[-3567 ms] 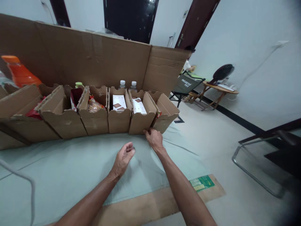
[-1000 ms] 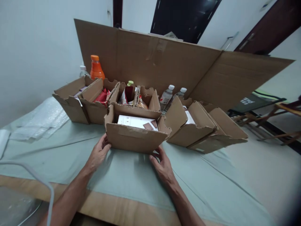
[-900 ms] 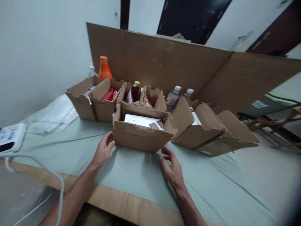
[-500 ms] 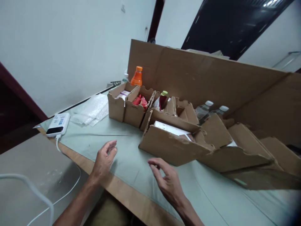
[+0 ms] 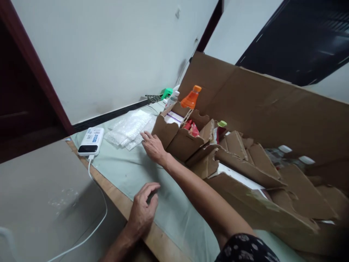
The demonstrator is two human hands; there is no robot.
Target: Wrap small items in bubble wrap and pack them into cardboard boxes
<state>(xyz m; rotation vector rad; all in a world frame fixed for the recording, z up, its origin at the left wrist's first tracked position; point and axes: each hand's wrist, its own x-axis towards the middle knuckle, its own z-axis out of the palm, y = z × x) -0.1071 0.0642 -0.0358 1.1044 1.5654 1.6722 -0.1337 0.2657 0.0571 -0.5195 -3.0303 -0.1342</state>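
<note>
My right hand [image 5: 153, 146] reaches across to the far left of the row of open cardboard boxes. Its fingers are stretched out and lie against the front left corner of the leftmost box [image 5: 163, 130], which holds a white packet [image 5: 174, 117]. The box beside it [image 5: 183, 143] holds red packets [image 5: 191, 127]. My left hand [image 5: 143, 210] rests near the table's wooden edge [image 5: 116, 194] on the pale green cloth [image 5: 128, 171], fingers loosely bent and holding nothing. Closer to me, a box with a white carton [image 5: 240, 182] stands turned out of the row.
An orange bottle [image 5: 191, 98] stands behind the boxes in front of a tall cardboard sheet [image 5: 259, 105]. Bubble wrap [image 5: 128, 127] and a white power bank [image 5: 91, 140] with its cable [image 5: 96, 218] lie left of the boxes. Two water bottle caps [image 5: 285, 148] show at the right.
Both hands let go of the box with the white carton. The view swung left, my right hand crossed over to the leftmost box, and my left hand settled near the table edge.
</note>
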